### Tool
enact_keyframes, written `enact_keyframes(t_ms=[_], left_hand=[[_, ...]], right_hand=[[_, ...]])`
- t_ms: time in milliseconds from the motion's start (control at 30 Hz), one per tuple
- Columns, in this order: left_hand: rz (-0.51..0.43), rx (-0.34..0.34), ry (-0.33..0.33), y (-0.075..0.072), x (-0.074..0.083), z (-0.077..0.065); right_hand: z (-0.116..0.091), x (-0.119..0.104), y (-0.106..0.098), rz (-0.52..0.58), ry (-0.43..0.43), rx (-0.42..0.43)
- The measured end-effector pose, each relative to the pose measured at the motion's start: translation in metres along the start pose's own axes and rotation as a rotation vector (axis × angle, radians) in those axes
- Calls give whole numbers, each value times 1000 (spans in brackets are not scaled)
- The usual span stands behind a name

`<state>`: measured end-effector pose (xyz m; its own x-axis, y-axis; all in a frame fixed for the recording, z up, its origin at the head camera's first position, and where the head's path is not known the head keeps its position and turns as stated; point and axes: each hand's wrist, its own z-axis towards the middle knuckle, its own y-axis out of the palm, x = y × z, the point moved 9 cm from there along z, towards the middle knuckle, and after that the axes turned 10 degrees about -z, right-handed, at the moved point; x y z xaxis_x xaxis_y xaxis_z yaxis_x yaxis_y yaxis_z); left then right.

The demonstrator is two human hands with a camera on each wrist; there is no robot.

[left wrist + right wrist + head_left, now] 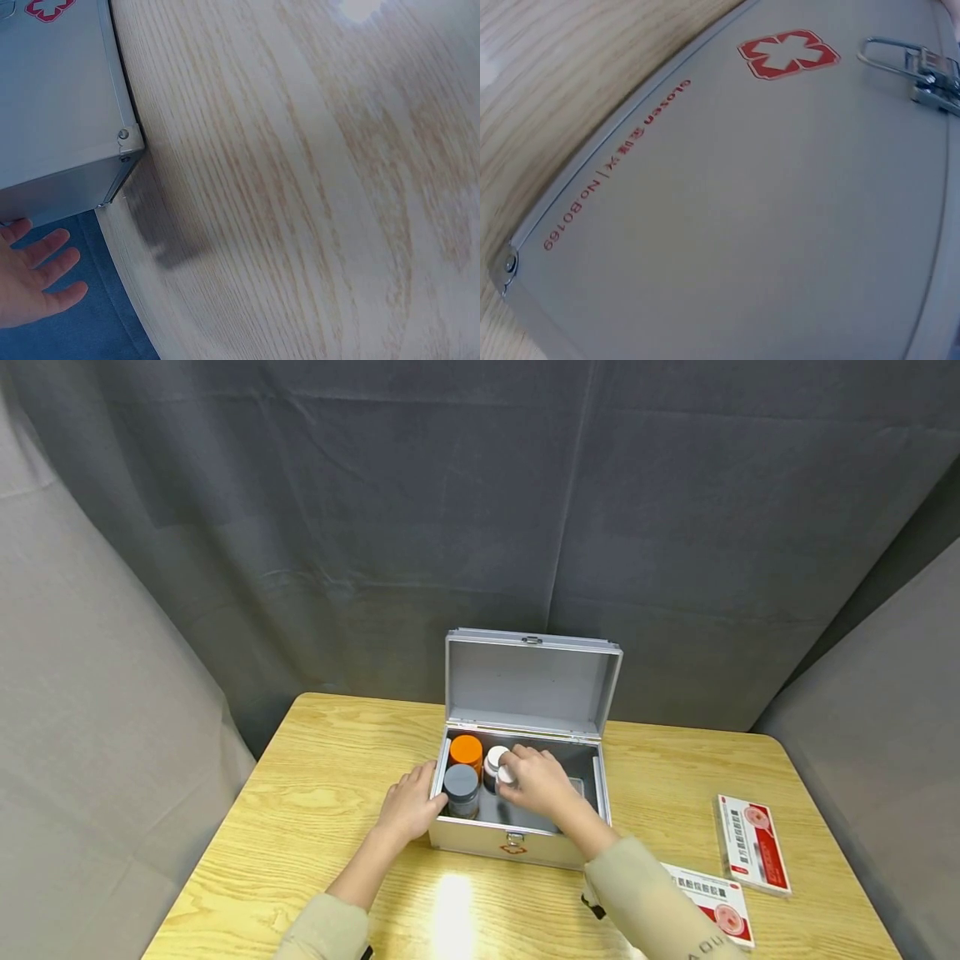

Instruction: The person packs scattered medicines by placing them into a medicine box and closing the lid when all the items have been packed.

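Right hand [542,781] pinches a white-capped bottle [506,774] inside the open metal case [480,841], near its left end; a second white bottle [496,755] stands just beside it, then orange-lidded [467,749] and grey-lidded [461,782] jars. My left hand [408,806], fingers loose and grasping nothing, rests against the left wall.
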<state>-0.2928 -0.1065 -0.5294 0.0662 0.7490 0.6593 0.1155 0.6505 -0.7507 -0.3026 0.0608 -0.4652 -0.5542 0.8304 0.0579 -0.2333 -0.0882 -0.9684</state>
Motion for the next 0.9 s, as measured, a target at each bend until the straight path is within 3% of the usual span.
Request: enact_keyframes(t_ms=[400, 700, 900], left_hand=[[0, 13, 10, -1, 1, 0], [7, 13, 9, -1, 1, 0], [3, 11, 11, 0, 1, 0]], right_hand=[[8, -13, 22, -10, -27, -135], [8, -19, 34, -39, -36, -195], [9, -22, 43, -86, -57, -192]])
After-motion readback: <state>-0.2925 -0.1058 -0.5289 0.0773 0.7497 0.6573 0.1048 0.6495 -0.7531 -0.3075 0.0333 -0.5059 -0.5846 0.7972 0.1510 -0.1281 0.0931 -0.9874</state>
